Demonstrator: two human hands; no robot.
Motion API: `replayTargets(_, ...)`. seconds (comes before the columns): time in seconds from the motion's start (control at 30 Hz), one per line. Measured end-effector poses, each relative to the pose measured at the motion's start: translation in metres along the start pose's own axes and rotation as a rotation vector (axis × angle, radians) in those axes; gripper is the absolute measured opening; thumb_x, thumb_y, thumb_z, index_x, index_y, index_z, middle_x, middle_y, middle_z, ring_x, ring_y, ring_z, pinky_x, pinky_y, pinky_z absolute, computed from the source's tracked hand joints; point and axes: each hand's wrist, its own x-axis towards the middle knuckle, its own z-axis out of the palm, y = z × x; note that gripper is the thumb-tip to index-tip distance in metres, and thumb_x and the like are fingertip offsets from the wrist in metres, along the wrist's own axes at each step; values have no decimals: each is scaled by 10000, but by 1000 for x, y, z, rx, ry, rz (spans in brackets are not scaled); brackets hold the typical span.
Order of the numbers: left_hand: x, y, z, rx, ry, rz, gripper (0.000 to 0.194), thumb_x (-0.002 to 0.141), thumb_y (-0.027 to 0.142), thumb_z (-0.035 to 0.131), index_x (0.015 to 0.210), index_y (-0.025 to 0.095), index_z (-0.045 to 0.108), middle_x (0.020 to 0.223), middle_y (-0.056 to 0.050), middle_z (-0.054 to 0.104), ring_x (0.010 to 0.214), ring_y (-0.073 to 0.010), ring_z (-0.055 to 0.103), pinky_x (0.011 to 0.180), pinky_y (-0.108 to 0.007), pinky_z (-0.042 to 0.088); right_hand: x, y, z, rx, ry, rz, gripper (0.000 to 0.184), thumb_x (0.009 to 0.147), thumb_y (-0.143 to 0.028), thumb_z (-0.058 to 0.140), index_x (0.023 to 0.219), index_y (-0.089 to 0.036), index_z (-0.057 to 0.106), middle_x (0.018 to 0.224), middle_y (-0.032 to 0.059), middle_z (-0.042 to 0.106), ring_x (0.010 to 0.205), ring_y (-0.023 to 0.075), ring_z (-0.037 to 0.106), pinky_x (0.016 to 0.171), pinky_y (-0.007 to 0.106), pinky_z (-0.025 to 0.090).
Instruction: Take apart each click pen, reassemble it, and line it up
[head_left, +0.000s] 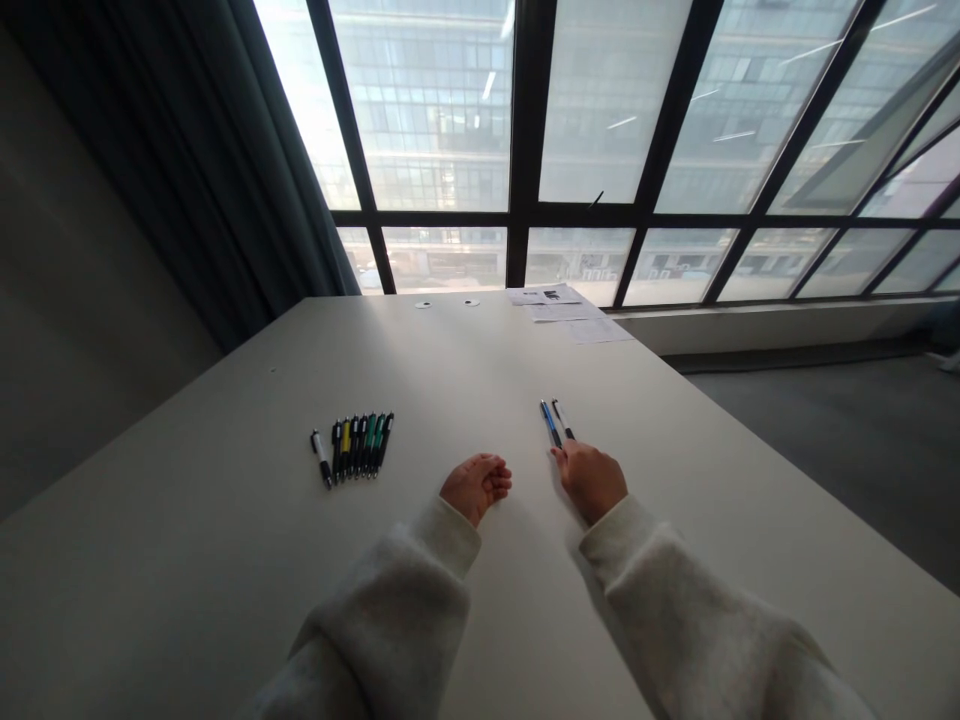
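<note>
My right hand (592,482) is closed at the near end of a white pen with a black grip (562,417), its fingertips hiding that end. Right beside it on the left lies a blue pen (550,422), its near end close to my thumb. My left hand (477,487) rests on its side on the table, fingers loosely curled in, with nothing visible in them. Farther left lies a row of several pens, mostly black, with a yellow pen (346,447) and green ones (371,443) among them. A white pen with a black grip (321,458) lies slightly apart at the row's left end.
The white table (450,370) reaches toward large windows (585,110). Printed papers (562,305) lie at its far right corner. Two round inserts, one of them a white disc (471,302), sit near the far edge. A dark curtain (225,150) hangs at the left.
</note>
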Motion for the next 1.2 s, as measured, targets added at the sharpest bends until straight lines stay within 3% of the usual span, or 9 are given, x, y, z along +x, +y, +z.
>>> replayTargets(0.37,0,-1,-2,26,-20,36,137,742,137,651,624,119,584,547,-33,625,432,-80,540,426,-167,398,-2,-1,-5,34,46,29,344,956,-455,428,955,-177,629,872,111,717,769,223,682,640,292,412)
replayTargets(0.67,1,-2,0,37,-28,49,142,724,138,668,614,119,580,538,-35,622,428,-76,528,429,-167,387,1,0,-2,59,82,31,268,945,-353,444,908,-182,646,848,91,732,763,224,687,632,281,401)
replayTargets(1.2,1,-4,-2,38,-48,75,167,708,179,717,625,121,584,550,-35,628,437,-79,542,432,-170,396,5,1,1,61,95,74,256,938,-341,457,917,-166,643,849,104,732,774,226,690,643,274,406)
